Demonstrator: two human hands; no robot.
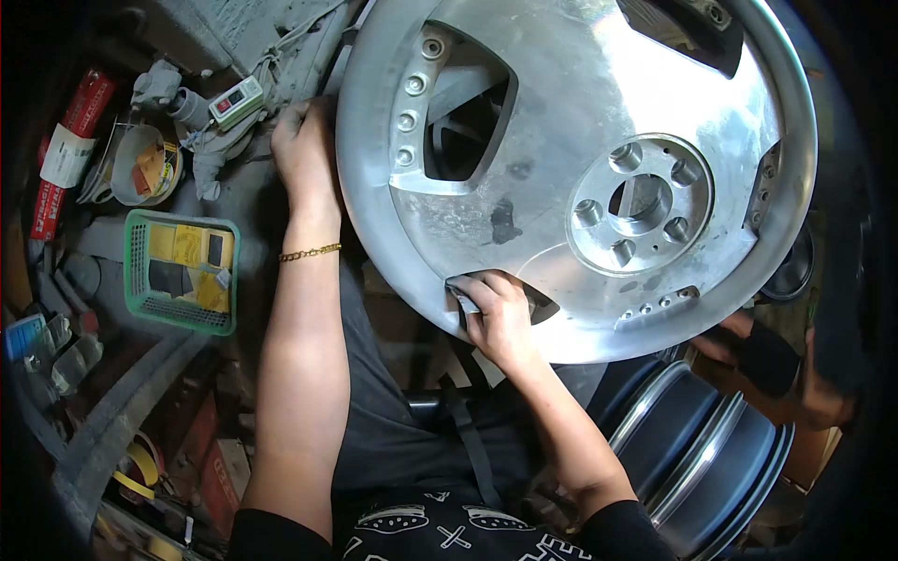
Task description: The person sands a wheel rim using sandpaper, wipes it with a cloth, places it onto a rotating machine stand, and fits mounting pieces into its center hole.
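A large silver wheel rim (552,215) with a bare metal face lies tilted across the view, over the person's lap. My left hand (307,136) is at the rim's left outer edge, its fingers curled and partly hidden there. At a lower window of the rim, my right hand (498,309) pinches a small grey sheet (462,297), pressed to the window's edge. A gold bracelet (311,252) circles the left wrist.
A green basket (234,280) with yellow and dark sheets stands at left, below a round container (120,178) and a small white-green device (237,101). More rims (702,458) lie lower right. Another person's arm (814,374) shows at right.
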